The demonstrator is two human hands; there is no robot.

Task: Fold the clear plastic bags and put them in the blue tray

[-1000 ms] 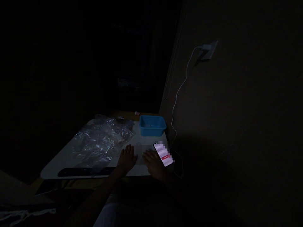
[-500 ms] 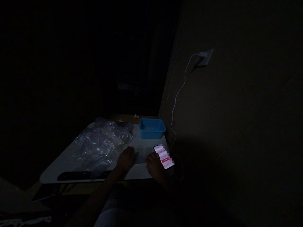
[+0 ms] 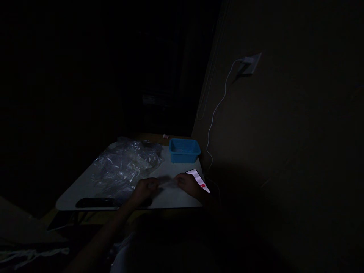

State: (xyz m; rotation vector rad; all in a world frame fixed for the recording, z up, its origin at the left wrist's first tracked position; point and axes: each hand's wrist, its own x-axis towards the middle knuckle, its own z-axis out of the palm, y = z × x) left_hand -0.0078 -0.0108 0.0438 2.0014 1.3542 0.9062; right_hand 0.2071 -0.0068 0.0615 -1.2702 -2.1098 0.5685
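A piece of clear plastic point(image 3: 168, 184), perhaps a small bag, stretches between my two hands just above the white table point(image 3: 183, 200). My left hand point(image 3: 144, 190) is closed with its fingers pinched on the left end. On the other side my right hand point(image 3: 187, 184) grips the right end, close beside a lit phone point(image 3: 199, 180) and partly covering it. A crumpled heap of clear plastic bags point(image 3: 127, 161) spreads over the left half of the tabletop. Dim light blurs the fingertips.
A blue plastic basket point(image 3: 184, 156) stands at the table's back right. Behind it lies a small pinkish object point(image 3: 165, 136). A white cable point(image 3: 211, 125) hangs from a wall outlet point(image 3: 251, 63) on the right. A dark slot point(image 3: 96, 203) runs along the table's front edge.
Both hands have come up off the tabletop, lifting the clear plastic that lay flat between them. The view has shifted slightly.
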